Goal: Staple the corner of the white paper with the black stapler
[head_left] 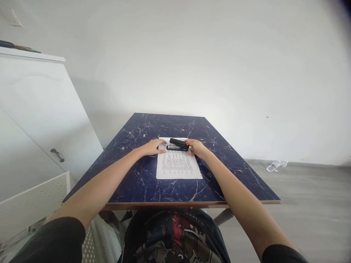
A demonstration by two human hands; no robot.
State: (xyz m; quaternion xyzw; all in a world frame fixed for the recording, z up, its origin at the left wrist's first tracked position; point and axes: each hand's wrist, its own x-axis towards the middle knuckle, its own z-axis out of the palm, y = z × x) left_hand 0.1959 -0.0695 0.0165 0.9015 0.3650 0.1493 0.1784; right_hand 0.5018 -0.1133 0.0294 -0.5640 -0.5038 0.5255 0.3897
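A printed sheet of paper [178, 164] lies in the middle of a dark blue marbled table [137, 182]. Across the sheet's far edge rests a black stapler [177, 144] with an orange end. My left hand [153, 147] lies flat with fingers stretched out, pressing the paper's far left corner beside the stapler. My right hand [196, 147] is at the stapler's orange end, fingers curled around it.
A white cabinet [41, 109] with a dark handle stands at the left, a white perforated panel [35, 204] below it. A crumpled plastic bottle [275, 166] lies on the grey floor at the right. A plain white wall is behind the table.
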